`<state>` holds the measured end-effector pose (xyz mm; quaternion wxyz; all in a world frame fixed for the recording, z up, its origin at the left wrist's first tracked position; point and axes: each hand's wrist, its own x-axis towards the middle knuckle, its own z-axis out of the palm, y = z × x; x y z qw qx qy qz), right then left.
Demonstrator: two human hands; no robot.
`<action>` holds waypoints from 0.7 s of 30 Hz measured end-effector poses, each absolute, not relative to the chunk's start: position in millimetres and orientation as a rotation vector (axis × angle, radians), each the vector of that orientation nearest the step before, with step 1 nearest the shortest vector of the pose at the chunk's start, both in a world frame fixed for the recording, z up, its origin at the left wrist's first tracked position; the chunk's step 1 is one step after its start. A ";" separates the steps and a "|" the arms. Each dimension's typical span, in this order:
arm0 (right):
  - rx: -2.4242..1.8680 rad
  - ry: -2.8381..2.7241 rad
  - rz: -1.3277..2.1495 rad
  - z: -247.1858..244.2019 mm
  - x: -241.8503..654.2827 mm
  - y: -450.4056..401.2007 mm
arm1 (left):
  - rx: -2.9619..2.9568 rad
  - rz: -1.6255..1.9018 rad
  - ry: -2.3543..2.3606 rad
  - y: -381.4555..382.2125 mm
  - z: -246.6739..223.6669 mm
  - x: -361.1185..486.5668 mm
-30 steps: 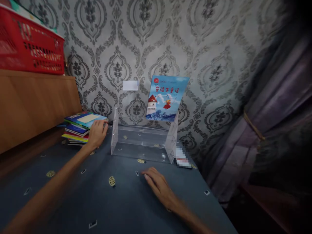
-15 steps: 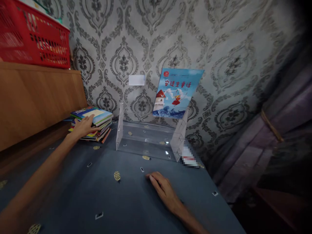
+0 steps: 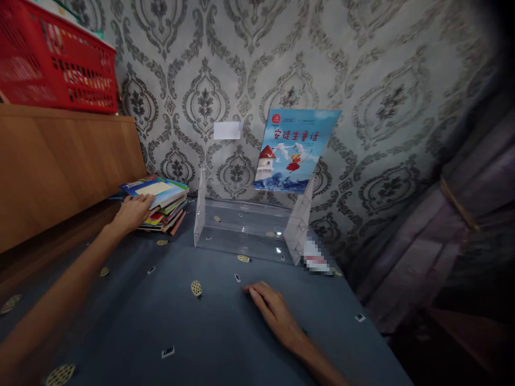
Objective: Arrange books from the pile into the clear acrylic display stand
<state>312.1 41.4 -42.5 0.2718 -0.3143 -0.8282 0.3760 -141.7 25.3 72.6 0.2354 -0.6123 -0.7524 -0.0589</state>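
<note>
A stack of several books [image 3: 171, 206] lies on the left part of the table, with a blue-covered book [image 3: 161, 190] on top. My left hand [image 3: 134, 210] is at the stack's near left edge, its fingers close together and bent over the rim of that top book; the thumb is hidden. My right hand [image 3: 271, 308] rests on the tablecloth with loosely curled fingers and nothing visible in it. Beyond it stands a clear acrylic rack [image 3: 241, 238] with upright side panels. A blue storybook [image 3: 295, 155] with red lettering appears upright above the rack's right side.
Dark blue cloth with pineapple prints covers the table [image 3: 217, 332]. A wooden cabinet [image 3: 68, 171] at the left carries a red plastic basket [image 3: 80, 69]. A pixelated white item [image 3: 317, 257] lies right of the rack. Patterned wall behind, tied curtain [image 3: 438, 241] at right.
My left hand has drawn back slightly toward the stack's near left edge, and its spread fingers have come together on the top book. My right hand stays put. The view shifts a little.
</note>
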 end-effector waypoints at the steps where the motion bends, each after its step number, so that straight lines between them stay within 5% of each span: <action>1: -0.846 -2.236 1.011 -41.8 312.0 41.0 | -1.669 -0.144 -2.042 23.1 71.6 -137.8; 21: -0.825 -2.258 0.999 -37.8 311.7 38.5 | -1.525 0.178 -1.957 -57.3 13.6 -71.9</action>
